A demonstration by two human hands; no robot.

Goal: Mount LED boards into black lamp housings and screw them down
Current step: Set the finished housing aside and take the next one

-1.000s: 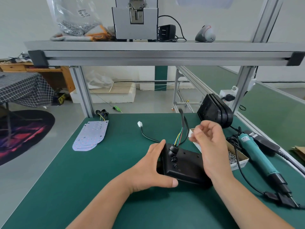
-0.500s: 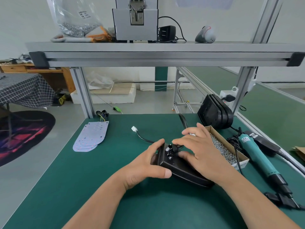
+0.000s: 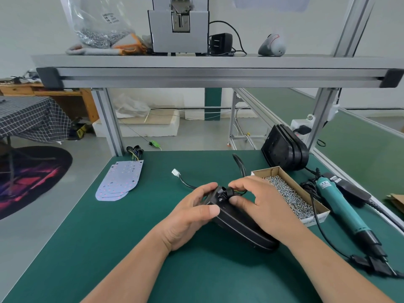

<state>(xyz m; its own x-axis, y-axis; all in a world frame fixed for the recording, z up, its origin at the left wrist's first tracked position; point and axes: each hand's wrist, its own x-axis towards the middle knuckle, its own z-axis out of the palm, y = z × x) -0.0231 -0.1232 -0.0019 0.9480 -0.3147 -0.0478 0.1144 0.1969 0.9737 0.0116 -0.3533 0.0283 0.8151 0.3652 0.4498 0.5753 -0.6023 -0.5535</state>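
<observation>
A black lamp housing [image 3: 238, 226] lies tilted on the green mat in front of me. My left hand [image 3: 192, 215] grips its far left end, thumb on the near edge. My right hand [image 3: 260, 204] pinches the black grommet and coloured wires [image 3: 234, 191] at the housing's far end. A black cable with a white plug [image 3: 175, 172] trails away to the left. A stack of pale LED boards [image 3: 120, 180] lies at the mat's far left. More black housings [image 3: 284, 149] stand stacked at the far right.
An open cardboard box of screws [image 3: 290, 193] sits just right of my right hand. A teal electric screwdriver [image 3: 341, 204] with its cord lies along the right edge. An aluminium shelf [image 3: 196, 71] crosses overhead. A wire bundle [image 3: 135, 149] sits behind the boards.
My right hand came down from holding the wires up in the air to the housing's far end and now pinches the grommet. The housing tipped more on edge; the white plug slid left.
</observation>
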